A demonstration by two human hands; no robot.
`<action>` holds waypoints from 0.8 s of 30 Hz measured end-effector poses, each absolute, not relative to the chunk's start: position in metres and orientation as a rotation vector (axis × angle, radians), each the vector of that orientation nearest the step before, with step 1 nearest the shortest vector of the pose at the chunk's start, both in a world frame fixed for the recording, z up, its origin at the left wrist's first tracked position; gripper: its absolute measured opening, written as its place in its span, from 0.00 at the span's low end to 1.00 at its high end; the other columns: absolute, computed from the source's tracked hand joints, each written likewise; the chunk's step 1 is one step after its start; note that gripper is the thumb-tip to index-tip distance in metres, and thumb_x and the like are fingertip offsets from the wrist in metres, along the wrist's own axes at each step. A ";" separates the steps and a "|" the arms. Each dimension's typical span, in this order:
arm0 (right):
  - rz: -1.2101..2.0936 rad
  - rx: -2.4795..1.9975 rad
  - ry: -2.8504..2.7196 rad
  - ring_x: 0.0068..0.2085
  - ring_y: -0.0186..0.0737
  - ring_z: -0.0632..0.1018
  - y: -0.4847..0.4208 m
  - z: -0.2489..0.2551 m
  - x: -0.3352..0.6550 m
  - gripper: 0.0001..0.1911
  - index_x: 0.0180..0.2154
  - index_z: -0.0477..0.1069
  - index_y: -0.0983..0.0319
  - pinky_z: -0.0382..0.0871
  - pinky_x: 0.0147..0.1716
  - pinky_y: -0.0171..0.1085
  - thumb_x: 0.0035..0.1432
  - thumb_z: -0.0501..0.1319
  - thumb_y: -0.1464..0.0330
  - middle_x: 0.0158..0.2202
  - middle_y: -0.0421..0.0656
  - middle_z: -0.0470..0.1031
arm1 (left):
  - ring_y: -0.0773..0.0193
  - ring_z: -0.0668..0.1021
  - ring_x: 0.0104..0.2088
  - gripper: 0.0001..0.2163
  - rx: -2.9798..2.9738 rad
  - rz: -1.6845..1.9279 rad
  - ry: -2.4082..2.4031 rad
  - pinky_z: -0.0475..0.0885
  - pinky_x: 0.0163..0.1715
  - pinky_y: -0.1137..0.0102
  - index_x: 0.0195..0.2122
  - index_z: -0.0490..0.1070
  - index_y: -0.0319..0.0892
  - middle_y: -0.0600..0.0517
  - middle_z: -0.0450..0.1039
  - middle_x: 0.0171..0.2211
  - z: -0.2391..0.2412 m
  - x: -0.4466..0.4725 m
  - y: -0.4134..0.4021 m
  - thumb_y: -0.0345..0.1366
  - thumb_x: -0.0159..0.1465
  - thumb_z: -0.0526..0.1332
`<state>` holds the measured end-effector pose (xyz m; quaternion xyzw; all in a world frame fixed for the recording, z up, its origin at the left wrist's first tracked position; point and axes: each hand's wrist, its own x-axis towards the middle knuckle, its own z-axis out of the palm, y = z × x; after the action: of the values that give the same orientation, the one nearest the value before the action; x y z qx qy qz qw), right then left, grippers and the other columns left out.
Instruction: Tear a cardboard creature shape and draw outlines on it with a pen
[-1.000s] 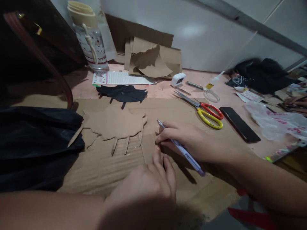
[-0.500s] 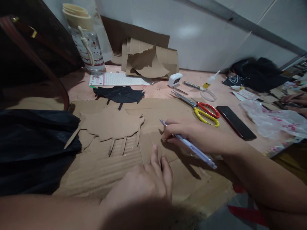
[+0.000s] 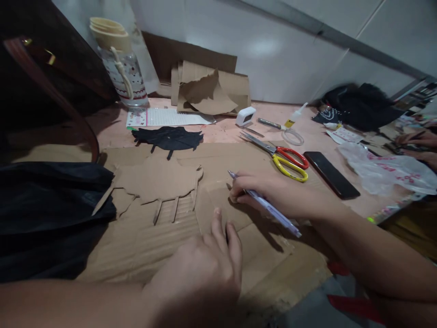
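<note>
Pen (image 3: 273, 212) held in the right hand (image 3: 261, 189), center of the frame, slanting above a cardboard sheet (image 3: 136, 246). The right grip is closed around the pen, whose tip points toward the upper left and appears raised clear of the cardboard sheet. One second earlier the right fingertips lay close to those of the left hand (image 3: 205, 262); a clear gap now separates them. The left hand keeps its place on the cardboard sheet, lower center; its underside is hidden, so whether it grips anything cannot be told. The cardboard cutout (image 3: 155, 180), left of center, and the scissors (image 3: 272, 149), right of center, appear unmoved, their slight leftward displacement reflecting a turn of the view. The change suggests that the pen is not marking at this instant, while the left hand steadies the cardboard sheet.
</note>
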<state>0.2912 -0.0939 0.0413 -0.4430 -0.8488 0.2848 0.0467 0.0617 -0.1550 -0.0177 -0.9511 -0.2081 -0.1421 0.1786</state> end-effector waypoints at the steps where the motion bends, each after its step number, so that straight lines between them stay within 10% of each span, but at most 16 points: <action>1: 0.855 -1.320 -2.576 0.40 0.40 0.75 -0.094 0.039 0.290 0.07 0.43 0.73 0.58 0.65 0.40 0.38 0.71 0.57 0.66 0.42 0.41 0.75 | 0.58 0.75 0.14 0.21 -2.696 -0.396 -0.576 0.65 0.11 0.70 0.48 0.79 0.24 0.15 0.75 0.46 -0.018 0.062 -0.155 0.30 0.55 0.61; 16: 0.807 -1.218 -2.532 0.41 0.39 0.77 -0.090 0.033 0.290 0.07 0.43 0.75 0.58 0.68 0.41 0.37 0.70 0.58 0.65 0.43 0.42 0.78 | 0.57 0.79 0.18 0.19 -2.677 -0.272 -0.550 0.69 0.14 0.72 0.50 0.79 0.27 0.18 0.76 0.46 -0.007 0.062 -0.150 0.32 0.60 0.63; 24: 0.252 -1.482 -2.195 0.36 0.43 0.77 -0.048 0.023 0.339 0.06 0.41 0.75 0.59 0.68 0.37 0.39 0.62 0.64 0.65 0.37 0.44 0.79 | 0.53 0.80 0.18 0.17 -2.648 -0.400 -0.559 0.69 0.13 0.70 0.46 0.81 0.26 0.17 0.76 0.44 -0.010 0.065 -0.150 0.33 0.59 0.64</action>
<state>0.3393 -0.0480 0.0231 -0.5411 -0.8013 0.0920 0.2382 0.0647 -0.1497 -0.0100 -0.9481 -0.2002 -0.1431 0.2015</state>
